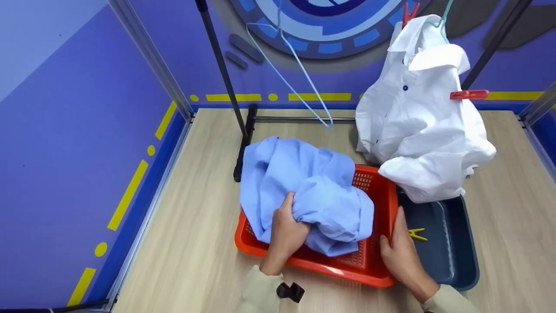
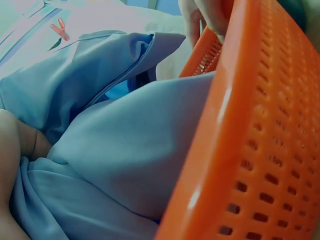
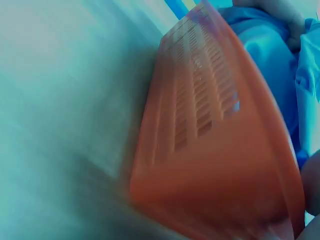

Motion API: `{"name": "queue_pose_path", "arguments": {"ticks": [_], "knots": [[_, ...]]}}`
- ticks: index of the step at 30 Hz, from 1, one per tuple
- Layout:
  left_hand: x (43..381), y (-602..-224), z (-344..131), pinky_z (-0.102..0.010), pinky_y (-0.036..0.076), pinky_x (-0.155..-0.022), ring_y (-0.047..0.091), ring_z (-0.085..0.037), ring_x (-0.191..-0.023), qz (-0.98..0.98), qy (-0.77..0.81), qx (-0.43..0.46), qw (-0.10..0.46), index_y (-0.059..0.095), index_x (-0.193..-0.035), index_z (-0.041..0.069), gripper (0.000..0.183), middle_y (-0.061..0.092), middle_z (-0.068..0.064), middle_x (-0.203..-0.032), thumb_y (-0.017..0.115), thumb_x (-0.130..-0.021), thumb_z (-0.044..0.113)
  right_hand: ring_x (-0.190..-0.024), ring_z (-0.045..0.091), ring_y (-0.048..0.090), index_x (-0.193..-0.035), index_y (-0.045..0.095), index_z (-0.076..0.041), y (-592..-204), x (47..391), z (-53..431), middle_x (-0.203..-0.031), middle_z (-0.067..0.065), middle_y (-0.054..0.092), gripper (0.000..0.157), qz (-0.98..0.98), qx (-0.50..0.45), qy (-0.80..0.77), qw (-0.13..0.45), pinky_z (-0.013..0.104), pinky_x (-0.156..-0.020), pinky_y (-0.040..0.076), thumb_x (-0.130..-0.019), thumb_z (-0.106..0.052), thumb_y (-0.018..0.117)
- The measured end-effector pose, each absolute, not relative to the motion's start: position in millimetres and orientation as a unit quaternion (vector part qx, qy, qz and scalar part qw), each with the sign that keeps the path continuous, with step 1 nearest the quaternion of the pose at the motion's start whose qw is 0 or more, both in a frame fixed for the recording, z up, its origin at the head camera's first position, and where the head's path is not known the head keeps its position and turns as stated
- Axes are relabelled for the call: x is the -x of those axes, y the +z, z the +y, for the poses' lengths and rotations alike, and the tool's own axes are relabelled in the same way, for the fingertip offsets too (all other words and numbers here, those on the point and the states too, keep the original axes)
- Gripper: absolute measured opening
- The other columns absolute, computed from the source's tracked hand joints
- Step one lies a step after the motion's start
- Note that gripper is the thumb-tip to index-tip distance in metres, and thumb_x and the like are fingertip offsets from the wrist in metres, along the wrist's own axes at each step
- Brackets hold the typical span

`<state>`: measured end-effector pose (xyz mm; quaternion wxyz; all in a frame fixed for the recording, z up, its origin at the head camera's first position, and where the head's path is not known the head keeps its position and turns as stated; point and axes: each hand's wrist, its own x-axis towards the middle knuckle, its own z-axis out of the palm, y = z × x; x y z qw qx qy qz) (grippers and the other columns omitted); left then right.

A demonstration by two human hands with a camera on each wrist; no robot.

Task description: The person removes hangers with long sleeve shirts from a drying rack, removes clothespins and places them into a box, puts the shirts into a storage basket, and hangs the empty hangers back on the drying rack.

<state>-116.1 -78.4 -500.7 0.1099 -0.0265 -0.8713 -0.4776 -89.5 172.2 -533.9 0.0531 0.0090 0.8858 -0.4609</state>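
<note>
A bunched light-blue cloth garment [image 1: 299,174] lies in and over the left of a red-orange plastic basket [image 1: 321,268]. My left hand [image 1: 287,232] grips a fold of it above the basket's near side; in the left wrist view its fingers [image 2: 32,142] sink into the blue cloth [image 2: 135,140]. At the basket's right rim, my right hand [image 1: 402,252] holds the edge, thumb on the inner side and fingers along the outside. The right wrist view shows the basket's perforated wall [image 3: 195,100] close up, with the blue cloth [image 3: 270,65] above its rim.
Right of the basket stands a dark tub [image 1: 449,234] with a yellow clothespin [image 1: 418,234] in it. A white shirt [image 1: 417,117] with red clothespins [image 1: 469,94] hangs over the tub. An unoccupied blue hanger [image 1: 299,69] hangs behind the basket, near a rack post [image 1: 221,65].
</note>
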Motion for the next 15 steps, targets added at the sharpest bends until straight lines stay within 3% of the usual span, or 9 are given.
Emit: {"name": "queue_pose_path", "arguments": {"ticks": [6,11,15], "knots": [[108.7,-508.7,-73.5,-0.031,0.050,-0.081,0.063,-0.013,-0.090,-0.856,-0.505,0.023,0.104,0.054,-0.112,0.016,0.043,0.066,-0.002,-0.096,0.054,-0.071,0.002,-0.130,0.039,0.024,-0.145,-0.015,-0.014,-537.0,97.8,171.6,-0.151,0.019,0.007,0.084,0.888,-0.004,-0.458,0.032,0.057,-0.101,0.029,-0.086,0.008,0.042],[103.9,-507.9,-66.8,-0.031,0.047,-0.091,0.060,-0.012,-0.100,-0.831,-0.550,0.011,0.077,0.057,-0.114,0.014,0.038,0.064,-0.001,-0.107,0.054,-0.078,0.004,-0.133,0.038,0.023,-0.146,-0.012,-0.014,-536.5,106.4,174.1,-0.152,0.018,0.008,0.082,0.889,0.000,-0.457,0.037,0.056,-0.105,0.025,-0.088,0.005,0.042],[99.0,-503.1,-55.9,-0.028,0.043,-0.096,0.057,-0.012,-0.107,-0.787,-0.615,0.025,0.041,0.057,-0.118,0.012,0.040,0.063,-0.003,-0.114,0.053,-0.079,0.002,-0.138,0.029,0.014,-0.146,-0.010,-0.025,-535.5,107.7,176.3,-0.154,0.009,0.003,0.064,0.841,-0.016,-0.537,0.073,0.052,-0.111,0.014,-0.099,-0.023,0.033]]}}
